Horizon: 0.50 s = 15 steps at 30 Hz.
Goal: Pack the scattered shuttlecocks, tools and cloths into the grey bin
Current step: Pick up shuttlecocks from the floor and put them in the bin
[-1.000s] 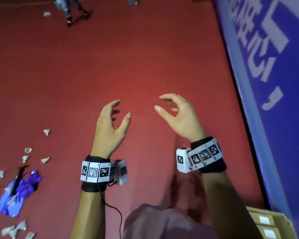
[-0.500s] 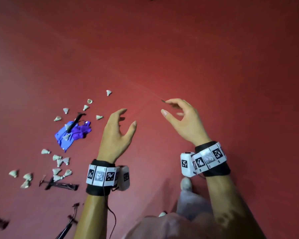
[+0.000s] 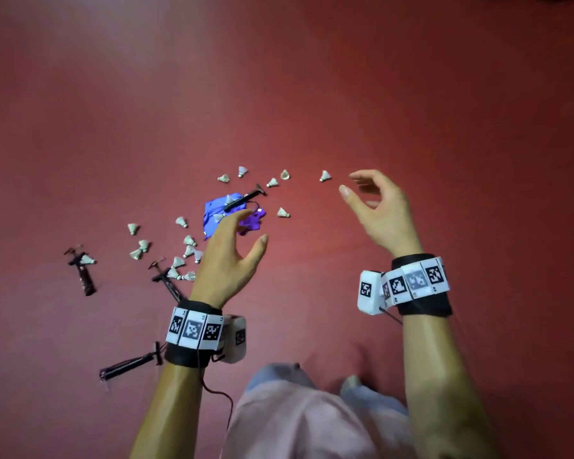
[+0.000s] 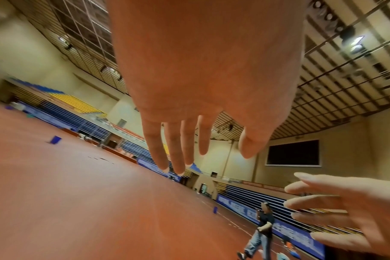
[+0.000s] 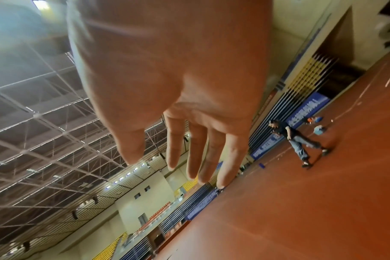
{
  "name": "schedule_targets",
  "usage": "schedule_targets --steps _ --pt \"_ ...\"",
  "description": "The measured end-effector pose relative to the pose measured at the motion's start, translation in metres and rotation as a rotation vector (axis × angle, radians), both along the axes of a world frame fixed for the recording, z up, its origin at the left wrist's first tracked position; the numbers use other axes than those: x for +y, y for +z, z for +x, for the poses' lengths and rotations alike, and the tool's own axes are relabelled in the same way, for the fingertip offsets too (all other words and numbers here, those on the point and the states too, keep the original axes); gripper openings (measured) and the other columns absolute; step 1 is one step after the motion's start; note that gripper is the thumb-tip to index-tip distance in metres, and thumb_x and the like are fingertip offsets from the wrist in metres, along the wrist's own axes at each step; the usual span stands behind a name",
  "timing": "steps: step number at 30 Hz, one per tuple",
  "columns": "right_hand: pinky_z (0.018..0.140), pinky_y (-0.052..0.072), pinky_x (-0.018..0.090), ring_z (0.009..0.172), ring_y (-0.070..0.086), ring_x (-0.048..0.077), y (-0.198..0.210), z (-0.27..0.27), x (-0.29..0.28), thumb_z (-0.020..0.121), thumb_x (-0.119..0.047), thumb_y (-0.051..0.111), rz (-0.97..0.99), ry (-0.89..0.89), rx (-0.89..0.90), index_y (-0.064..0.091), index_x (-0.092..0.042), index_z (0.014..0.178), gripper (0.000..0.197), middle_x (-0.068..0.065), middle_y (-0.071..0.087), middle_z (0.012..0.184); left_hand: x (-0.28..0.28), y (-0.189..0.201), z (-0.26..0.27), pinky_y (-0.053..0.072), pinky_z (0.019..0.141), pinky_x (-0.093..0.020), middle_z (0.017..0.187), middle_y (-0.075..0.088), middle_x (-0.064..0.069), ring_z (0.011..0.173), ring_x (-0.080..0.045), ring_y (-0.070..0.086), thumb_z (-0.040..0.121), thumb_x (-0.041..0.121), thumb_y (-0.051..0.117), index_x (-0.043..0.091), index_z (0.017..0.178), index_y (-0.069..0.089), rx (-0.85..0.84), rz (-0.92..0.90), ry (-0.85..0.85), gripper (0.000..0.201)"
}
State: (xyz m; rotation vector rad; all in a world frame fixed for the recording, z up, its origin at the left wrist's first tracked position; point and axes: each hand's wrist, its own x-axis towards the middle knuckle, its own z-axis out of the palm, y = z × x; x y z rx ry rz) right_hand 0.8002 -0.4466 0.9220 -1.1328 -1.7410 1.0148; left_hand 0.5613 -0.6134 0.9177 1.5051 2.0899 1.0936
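Several white shuttlecocks [image 3: 188,250] lie scattered on the red floor [image 3: 312,94], one [image 3: 325,176] farthest right. A blue-purple cloth [image 3: 217,212] lies among them with a black pump-like tool [image 3: 245,199] across it. More black tools rest at the left [image 3: 83,275], near the left wrist [image 3: 166,283] and lower left [image 3: 128,364]. My left hand [image 3: 249,226] hovers high over the cloth, fingers loosely curved, holding nothing. My right hand [image 3: 353,183] hangs empty just right of the farthest shuttlecock. Both wrist views show relaxed fingers [image 4: 178,153] [image 5: 198,154] with nothing in them. No grey bin shows.
My pink top [image 3: 295,422] and blue trouser legs with shoes [image 3: 352,382] fill the bottom. Another person [image 5: 298,139] walks on the floor far off near blue banners [image 4: 245,209] and stands; blue objects lie beside them.
My view has swung left and down, bringing the scattered shuttlecocks, cloth and tools from the left edge to the middle. Both hands stay raised and empty.
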Motion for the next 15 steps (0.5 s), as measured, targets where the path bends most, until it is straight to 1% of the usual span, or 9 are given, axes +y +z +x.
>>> schedule_targets --steps 3,5,7,9,12,15 --pt "0.091 0.058 0.044 0.11 0.064 0.005 -0.018 -0.036 0.05 0.089 -0.044 0.073 -0.038 0.086 -0.005 0.068 -0.029 0.115 0.03 -0.01 0.069 0.118 0.02 -0.001 -0.022 0.05 0.1 -0.036 0.132 0.058 0.012 0.117 -0.005 0.058 0.094 0.038 0.068 0.026 0.138 0.052 0.006 -0.029 0.115 0.048" --pt "0.092 0.058 0.045 0.112 0.064 0.005 -0.031 -0.067 0.082 0.089 -0.045 0.074 -0.067 0.167 -0.026 0.067 -0.03 0.116 0.031 -0.013 0.068 0.119 0.035 -0.007 -0.04 0.05 0.1 -0.034 0.133 0.058 0.01 0.115 -0.005 0.059 0.094 0.038 0.068 0.025 0.139 0.052 -0.001 -0.053 0.189 0.049" --pt "0.093 0.057 0.046 0.112 0.064 0.005 -0.043 -0.1 0.111 0.089 -0.043 0.074 -0.089 0.224 -0.035 0.068 -0.028 0.116 0.031 -0.016 0.067 0.117 0.052 -0.017 -0.06 0.05 0.099 -0.036 0.132 0.058 0.011 0.114 -0.006 0.059 0.094 0.038 0.068 0.026 0.139 0.052 -0.012 -0.081 0.251 0.049" --pt "0.093 0.057 0.046 0.112 0.063 0.005 -0.055 -0.135 0.142 0.089 -0.041 0.075 -0.095 0.275 -0.055 0.068 -0.027 0.116 0.031 -0.013 0.068 0.117 0.076 -0.028 -0.085 0.051 0.099 -0.038 0.131 0.059 0.011 0.116 -0.005 0.059 0.094 0.038 0.068 0.028 0.139 0.052 -0.027 -0.1 0.287 0.049" --pt "0.094 0.057 0.044 0.112 0.063 0.006 -0.07 -0.189 0.197 0.09 -0.038 0.076 -0.092 0.352 -0.117 0.067 -0.028 0.117 0.03 -0.009 0.068 0.119 0.131 -0.047 -0.134 0.05 0.1 -0.036 0.132 0.058 0.012 0.116 -0.008 0.059 0.094 0.039 0.069 0.027 0.139 0.052 -0.019 -0.095 0.305 0.049" --pt "0.098 0.054 0.04 0.111 0.063 0.006 -0.069 -0.238 0.263 0.09 -0.04 0.076 -0.051 0.379 -0.198 0.066 -0.027 0.118 0.032 -0.008 0.068 0.118 0.202 -0.059 -0.19 0.05 0.1 -0.037 0.13 0.057 0.015 0.118 -0.008 0.058 0.094 0.039 0.068 0.029 0.136 0.053 -0.023 -0.077 0.278 0.046"
